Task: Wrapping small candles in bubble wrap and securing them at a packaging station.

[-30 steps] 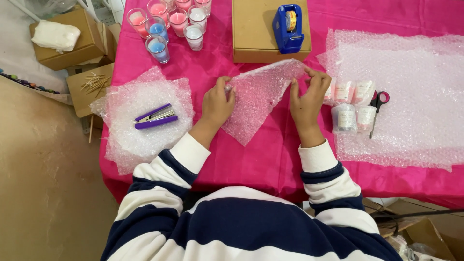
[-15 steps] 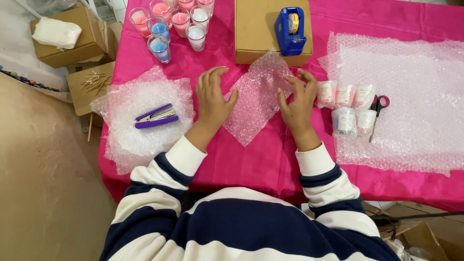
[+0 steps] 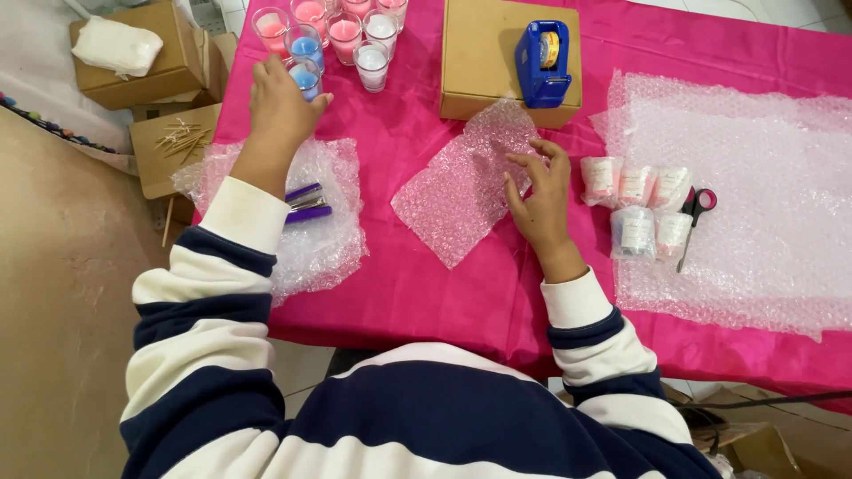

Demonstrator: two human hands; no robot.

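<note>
A square piece of bubble wrap [image 3: 461, 182] lies flat on the pink tablecloth [image 3: 417, 293] in front of me. My right hand [image 3: 537, 200] rests on its right edge, fingers spread. My left hand [image 3: 280, 102] has reached to the far left and closes around a glass candle with blue wax [image 3: 306, 80]. That candle stands at the near edge of a cluster of pink, blue and white glass candles [image 3: 346, 35].
A blue tape dispenser [image 3: 543, 64] sits on a flat cardboard box [image 3: 479, 53]. Several wrapped candles [image 3: 639, 204] and red-handled scissors [image 3: 694, 217] lie on a big bubble wrap sheet [image 3: 754, 195] at right. A purple tool [image 3: 306, 204] lies on another sheet at left.
Both hands laid the bubble wrap piece flat on the cloth. Then my left hand left it and reached up left to the blue candle; my right hand stayed on the wrap.
</note>
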